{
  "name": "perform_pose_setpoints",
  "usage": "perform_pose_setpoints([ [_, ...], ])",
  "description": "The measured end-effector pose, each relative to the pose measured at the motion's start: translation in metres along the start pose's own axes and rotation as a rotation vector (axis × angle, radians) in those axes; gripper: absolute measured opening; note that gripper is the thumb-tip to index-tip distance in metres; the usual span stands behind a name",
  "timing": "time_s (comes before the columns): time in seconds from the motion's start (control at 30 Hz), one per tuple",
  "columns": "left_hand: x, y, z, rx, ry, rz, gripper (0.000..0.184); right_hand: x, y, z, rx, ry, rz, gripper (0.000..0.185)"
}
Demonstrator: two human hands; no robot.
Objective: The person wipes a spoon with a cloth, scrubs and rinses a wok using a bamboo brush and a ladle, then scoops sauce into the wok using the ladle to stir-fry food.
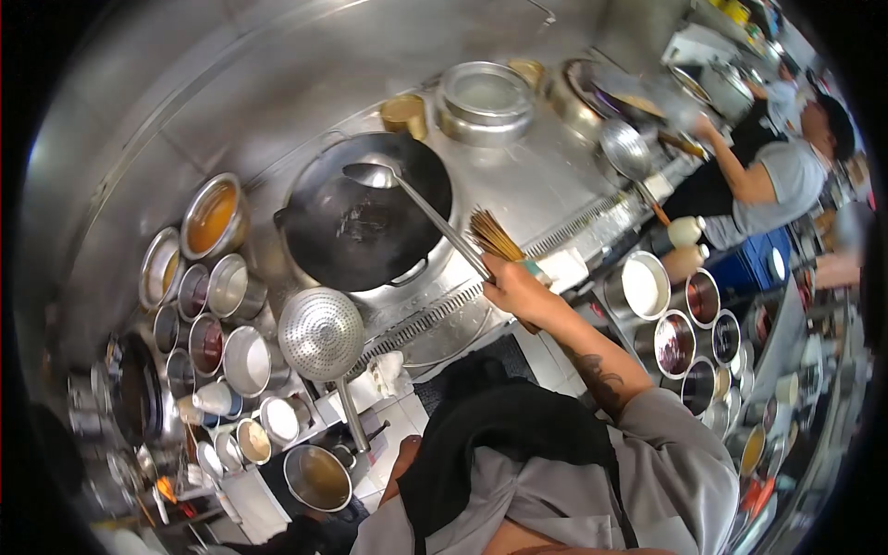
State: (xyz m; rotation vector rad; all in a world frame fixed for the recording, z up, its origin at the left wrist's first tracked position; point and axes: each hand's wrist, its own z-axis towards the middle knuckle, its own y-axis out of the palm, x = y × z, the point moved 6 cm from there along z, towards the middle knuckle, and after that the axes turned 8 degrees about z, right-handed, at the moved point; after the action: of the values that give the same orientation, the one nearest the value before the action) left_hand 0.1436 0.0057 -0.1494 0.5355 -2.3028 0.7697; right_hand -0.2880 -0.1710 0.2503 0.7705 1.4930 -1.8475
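My right hand [513,287] is closed around the handle of a steel ladle [435,217]. The ladle's bowl hangs over the upper part of a large black wok [361,250], whose inside looks dark with a few shiny marks. Close beside this hand stands a bamboo wok brush [497,236], bristles up. Only a bit of my left hand or wrist [407,450] shows low beside my apron, its fingers hidden. The nearest tool to it is a perforated strainer [321,333], lying at the stove's edge with its handle pointing down.
Left of the wok are metal pots of seasonings and a bowl of orange liquid [213,217]. A lidded steel pot [486,102] sits behind. At right, a co-worker [772,180] stands by another wok, near containers of sauces [673,344]. Below is a pot of brown liquid [317,479].
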Motion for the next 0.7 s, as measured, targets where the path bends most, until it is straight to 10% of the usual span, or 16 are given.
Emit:
perform_pose_setpoints([
  [0.3, 0.035, -0.093, 0.129, -0.311, 0.077, 0.368, 0.016, 0.002, -0.038, -0.156, 0.228, 0.695, 1.002, 0.032],
  [0.43, 0.094, -0.087, 0.191, -0.387, 0.116, 0.536, 0.017, -0.029, -0.052, -0.261, 0.407, 0.552, 1.644, 0.031],
  [0.7, 0.174, 0.048, 0.203, -0.588, 0.375, 0.879, 0.018, -0.099, -0.032, -0.484, 0.964, 0.335, 1.594, 0.032],
])
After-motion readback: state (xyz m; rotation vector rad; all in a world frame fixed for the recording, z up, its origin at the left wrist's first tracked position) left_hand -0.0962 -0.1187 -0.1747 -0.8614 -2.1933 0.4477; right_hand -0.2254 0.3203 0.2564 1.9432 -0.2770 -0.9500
